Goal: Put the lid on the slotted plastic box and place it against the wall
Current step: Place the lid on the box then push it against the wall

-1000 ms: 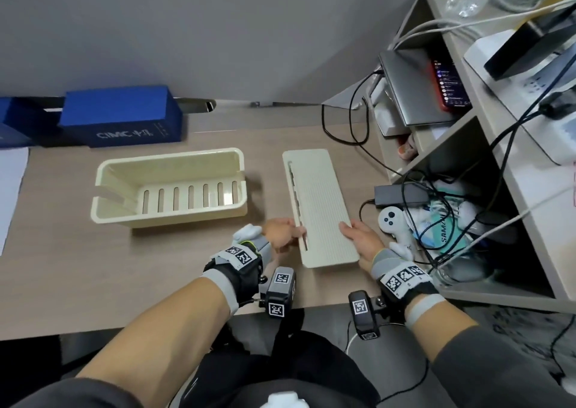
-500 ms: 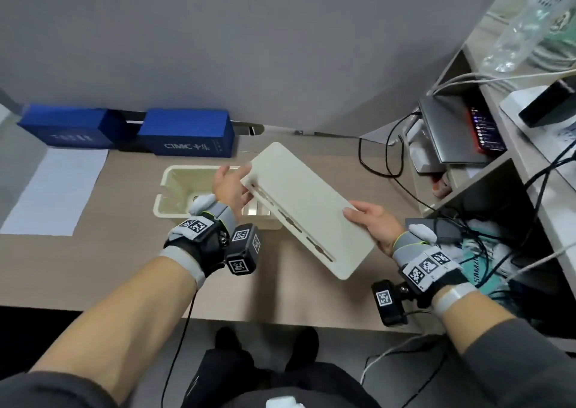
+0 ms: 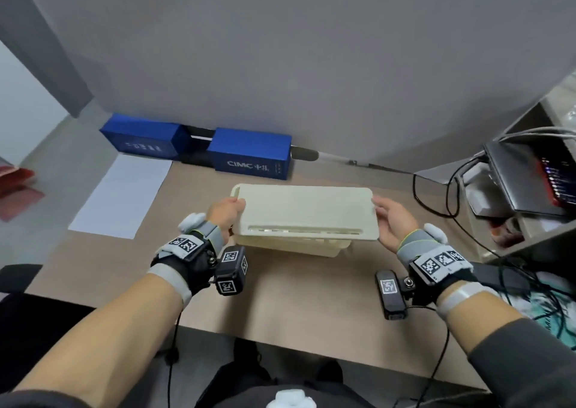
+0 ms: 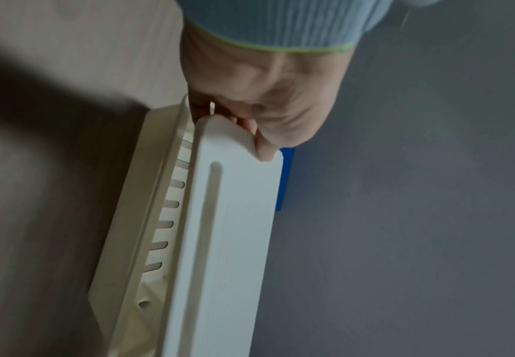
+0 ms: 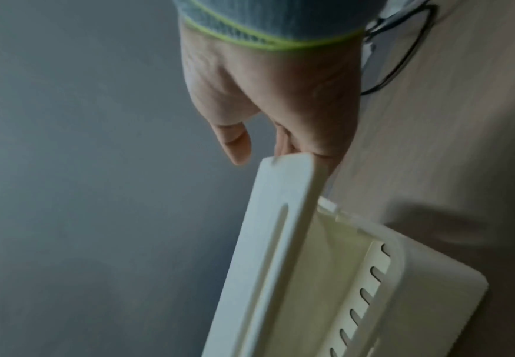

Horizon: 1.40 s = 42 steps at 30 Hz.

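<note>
The cream lid [image 3: 305, 211] hangs level over the cream slotted box [image 3: 293, 247], which stands on the desk [image 3: 280, 298]. My left hand [image 3: 238, 203] grips the lid's left end, thumb on top in the left wrist view [image 4: 262, 135]. My right hand [image 3: 378, 206] holds the right end, fingers beneath the edge [image 5: 283, 145]. Both wrist views show a gap between the lid [image 4: 228, 241] and the box rim [image 4: 133, 217] on the near side, with the slots [image 5: 372, 294] visible. The far edge is hidden.
Two blue cartons [image 3: 249, 153] [image 3: 143, 136] stand against the grey wall [image 3: 280, 65] behind the box. A white sheet [image 3: 121, 195] lies to the left. Black cables [image 3: 436, 195] and a shelf with a laptop [image 3: 523, 180] crowd the right.
Both hands lifted the lid off the desk at the right, turned it lengthwise and carried it left over the box. The box has not moved.
</note>
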Each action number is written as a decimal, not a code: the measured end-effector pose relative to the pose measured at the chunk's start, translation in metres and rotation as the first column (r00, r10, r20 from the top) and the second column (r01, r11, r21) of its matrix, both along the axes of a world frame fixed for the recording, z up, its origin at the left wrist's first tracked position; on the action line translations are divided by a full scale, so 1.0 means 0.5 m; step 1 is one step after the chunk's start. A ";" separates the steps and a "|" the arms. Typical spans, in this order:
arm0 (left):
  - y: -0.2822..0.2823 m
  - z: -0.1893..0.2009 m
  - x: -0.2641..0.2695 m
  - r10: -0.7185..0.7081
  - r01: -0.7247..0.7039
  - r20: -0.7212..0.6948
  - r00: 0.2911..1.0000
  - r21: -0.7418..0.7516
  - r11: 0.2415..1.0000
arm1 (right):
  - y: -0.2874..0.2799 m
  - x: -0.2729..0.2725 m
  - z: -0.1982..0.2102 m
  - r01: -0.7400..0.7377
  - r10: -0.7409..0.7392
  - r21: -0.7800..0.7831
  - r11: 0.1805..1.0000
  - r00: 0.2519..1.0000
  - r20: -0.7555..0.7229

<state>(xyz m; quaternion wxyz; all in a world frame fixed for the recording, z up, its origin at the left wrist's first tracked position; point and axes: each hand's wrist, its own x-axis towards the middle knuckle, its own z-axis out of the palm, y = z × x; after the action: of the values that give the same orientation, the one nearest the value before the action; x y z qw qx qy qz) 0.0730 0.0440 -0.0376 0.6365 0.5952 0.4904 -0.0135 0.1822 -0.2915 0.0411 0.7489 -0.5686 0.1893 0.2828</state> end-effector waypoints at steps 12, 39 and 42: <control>0.031 0.045 0.050 -0.098 0.104 -0.049 0.994 0.156 0.982 | 0.104 -0.018 -0.076 -0.058 0.085 -0.611 0.790 0.996 0.015; 0.030 0.005 0.030 0.013 0.053 -0.259 0.966 0.246 0.968 | 0.088 0.043 -0.152 -0.263 0.272 -0.802 0.536 0.953 -0.131; 0.032 -0.003 0.040 -0.102 0.130 -0.279 0.955 0.085 0.988 | 0.084 0.039 -0.149 -0.286 0.242 -0.728 0.623 0.956 -0.168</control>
<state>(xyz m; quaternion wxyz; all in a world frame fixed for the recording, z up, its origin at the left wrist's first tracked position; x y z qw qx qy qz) 0.0930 0.0598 -0.0391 0.5294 0.6472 0.5378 -0.1079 0.2017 -0.2494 -0.0332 0.3955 -0.8382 0.2226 0.3024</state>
